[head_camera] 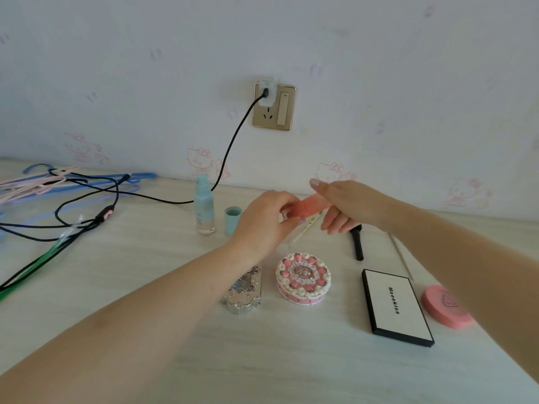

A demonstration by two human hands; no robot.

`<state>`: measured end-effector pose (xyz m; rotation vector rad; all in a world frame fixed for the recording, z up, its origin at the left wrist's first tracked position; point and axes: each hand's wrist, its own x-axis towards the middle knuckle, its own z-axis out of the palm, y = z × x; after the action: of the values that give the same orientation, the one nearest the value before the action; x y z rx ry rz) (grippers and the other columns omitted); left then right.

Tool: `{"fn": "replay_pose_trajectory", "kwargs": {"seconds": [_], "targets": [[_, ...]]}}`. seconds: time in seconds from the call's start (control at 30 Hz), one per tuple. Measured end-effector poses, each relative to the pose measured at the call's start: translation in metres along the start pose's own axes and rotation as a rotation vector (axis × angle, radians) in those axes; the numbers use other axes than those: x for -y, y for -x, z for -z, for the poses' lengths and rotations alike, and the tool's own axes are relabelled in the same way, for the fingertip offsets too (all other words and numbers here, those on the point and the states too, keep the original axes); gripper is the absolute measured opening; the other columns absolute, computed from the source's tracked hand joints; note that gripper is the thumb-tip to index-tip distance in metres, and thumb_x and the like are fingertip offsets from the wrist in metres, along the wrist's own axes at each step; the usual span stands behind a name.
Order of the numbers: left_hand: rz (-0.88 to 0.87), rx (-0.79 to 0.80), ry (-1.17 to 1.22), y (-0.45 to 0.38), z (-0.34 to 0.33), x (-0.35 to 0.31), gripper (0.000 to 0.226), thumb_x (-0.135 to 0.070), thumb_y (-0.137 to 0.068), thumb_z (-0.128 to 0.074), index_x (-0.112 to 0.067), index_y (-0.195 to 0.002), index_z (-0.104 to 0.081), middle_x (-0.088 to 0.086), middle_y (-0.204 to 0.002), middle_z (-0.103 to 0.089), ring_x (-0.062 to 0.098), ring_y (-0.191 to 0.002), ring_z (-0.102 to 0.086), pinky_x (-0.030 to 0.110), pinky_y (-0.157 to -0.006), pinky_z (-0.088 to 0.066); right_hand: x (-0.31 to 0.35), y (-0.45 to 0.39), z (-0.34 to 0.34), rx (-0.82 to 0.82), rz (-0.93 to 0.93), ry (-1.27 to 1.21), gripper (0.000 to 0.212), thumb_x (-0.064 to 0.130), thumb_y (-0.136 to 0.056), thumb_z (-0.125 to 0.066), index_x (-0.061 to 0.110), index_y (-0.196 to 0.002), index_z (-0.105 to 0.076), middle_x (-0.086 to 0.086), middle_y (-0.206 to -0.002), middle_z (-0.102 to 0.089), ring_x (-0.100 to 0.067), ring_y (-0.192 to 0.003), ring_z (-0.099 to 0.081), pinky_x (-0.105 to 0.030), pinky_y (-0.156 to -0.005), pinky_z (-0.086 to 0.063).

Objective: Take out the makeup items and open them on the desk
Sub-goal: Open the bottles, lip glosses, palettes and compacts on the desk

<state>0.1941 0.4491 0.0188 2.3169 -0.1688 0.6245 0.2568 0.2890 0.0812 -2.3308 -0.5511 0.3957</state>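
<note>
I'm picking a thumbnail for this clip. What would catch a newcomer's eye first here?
First, the coral-pink tube held above the desk between the left hand and the right hand, mid-frame. Next, the cake-shaped pink compact just below them, with the black-edged white Mooekiss palette to its right. The black cable running down from the wall socket also stands out.

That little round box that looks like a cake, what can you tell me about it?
The cake-shaped compact is a round, low case, pink at the sides, with cream-white piped-looking beads and pink berry shapes ringing its lid and an oval rose-gold emblem at the centre. It looks like moulded plastic. It lies flat and closed on the desk, between an ornate silver case and a white black-edged palette. Neither hand touches it.
</note>
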Motion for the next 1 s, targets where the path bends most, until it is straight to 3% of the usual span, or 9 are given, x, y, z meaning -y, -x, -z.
{"fn": "replay_pose_trajectory", "kwargs": {"seconds": [0.1, 0.23, 0.3, 0.4, 0.5, 0.63, 0.7, 0.83, 1.0], "targets": [[-0.057, 0.002, -0.038, 0.003, 0.004, -0.005, 0.021, -0.024, -0.085, -0.065, -0.019, -0.106, -0.066, -0.005, -0.095, -0.059, 0.009, -0.090, -0.054, 0.021, -0.080, -0.040, 0.002, 0.006, 0.003, -0.026, 0.036, 0.063, 0.047, 0.050, -0.094, -0.042, 0.008, -0.095, -0.062, 0.000, -0.063, -0.068, -0.011, -0.052, -0.066, -0.019, -0.057, -0.054], [-0.057, 0.015, -0.053, 0.004, 0.011, -0.008, 0.021, -0.024, -0.087, -0.063, -0.018, -0.107, -0.066, -0.002, -0.095, -0.059, 0.011, -0.090, -0.054, 0.029, -0.083, -0.044, -0.003, 0.016, 0.009, -0.098, 0.286, 0.176, 0.009, 0.024, -0.090, -0.060, 0.030, -0.086, -0.055, 0.001, -0.088, -0.068, -0.018, -0.085, -0.068, -0.017, -0.072, -0.046], [-0.039, 0.008, -0.047, 0.006, 0.013, -0.010, 0.022, -0.024, -0.087, -0.063, -0.018, -0.108, -0.066, 0.001, -0.098, -0.061, 0.012, -0.092, -0.055, 0.027, -0.083, -0.042, -0.002, 0.021, 0.010, -0.106, 0.369, 0.198, 0.031, 0.014, -0.082, -0.069, 0.036, -0.092, -0.049, 0.003, -0.102, -0.064, -0.016, -0.097, -0.064, -0.013, -0.079, -0.045], [-0.041, -0.005, -0.049, 0.007, 0.016, -0.014, 0.022, -0.024, -0.087, -0.063, -0.018, -0.109, -0.065, 0.002, -0.099, -0.061, 0.013, -0.093, -0.055, 0.021, -0.078, -0.037, 0.006, 0.023, 0.007, -0.072, 0.272, 0.172, 0.055, 0.036, -0.076, -0.074, 0.033, -0.119, -0.040, 0.009, -0.110, -0.059, -0.009, -0.097, -0.062, -0.023, -0.084, -0.047], [-0.057, -0.010, -0.051, 0.010, 0.019, -0.018, 0.024, -0.023, -0.087, -0.063, -0.018, -0.110, -0.065, 0.000, -0.098, -0.058, 0.010, -0.091, -0.053, 0.016, -0.074, -0.034, 0.016, 0.026, 0.006, -0.050, 0.106, 0.134, 0.045, 0.059, -0.087, -0.047, 0.020, -0.106, -0.055, 0.005, -0.079, -0.073, -0.011, -0.069, -0.071, -0.029, -0.080, -0.051], [-0.063, -0.003, -0.049, 0.012, 0.023, -0.016, 0.023, -0.027, -0.087, -0.063, -0.022, -0.110, -0.065, -0.002, -0.095, -0.057, 0.011, -0.089, -0.053, 0.024, -0.080, -0.042, 0.014, 0.030, 0.008, -0.096, 0.264, 0.189, 0.009, 0.033, -0.092, -0.054, 0.027, -0.086, -0.056, 0.005, -0.080, -0.071, -0.015, -0.072, -0.070, -0.032, -0.077, -0.050], [-0.052, -0.007, -0.042, 0.012, 0.025, -0.014, 0.023, -0.029, -0.087, -0.063, -0.024, -0.109, -0.065, -0.002, -0.095, -0.058, 0.011, -0.089, -0.054, 0.028, -0.081, -0.044, 0.011, 0.033, 0.006, -0.122, 0.343, 0.164, 0.023, 0.017, -0.087, -0.063, 0.034, -0.090, -0.049, 0.006, -0.098, -0.064, -0.017, -0.085, -0.067, -0.034, -0.079, -0.051], [-0.049, -0.021, -0.022, 0.013, 0.027, -0.016, 0.024, -0.028, -0.087, -0.063, -0.021, -0.110, -0.065, 0.000, -0.096, -0.059, 0.013, -0.091, -0.055, 0.028, -0.083, -0.045, 0.018, 0.036, -0.003, -0.133, 0.254, 0.144, 0.042, 0.043, -0.082, -0.065, 0.029, -0.115, -0.042, 0.011, -0.101, -0.062, -0.010, -0.082, -0.067, -0.028, -0.077, -0.051], [-0.051, 0.000, -0.035, 0.016, 0.028, -0.013, 0.022, -0.029, -0.088, -0.061, -0.023, -0.109, -0.065, -0.001, -0.095, -0.059, 0.012, -0.090, -0.053, 0.028, -0.081, -0.045, 0.023, 0.038, 0.003, -0.100, 0.204, 0.151, 0.023, 0.039, -0.093, -0.050, 0.021, -0.095, -0.064, 0.004, -0.077, -0.072, -0.008, -0.069, -0.070, -0.027, -0.079, -0.052]]}}
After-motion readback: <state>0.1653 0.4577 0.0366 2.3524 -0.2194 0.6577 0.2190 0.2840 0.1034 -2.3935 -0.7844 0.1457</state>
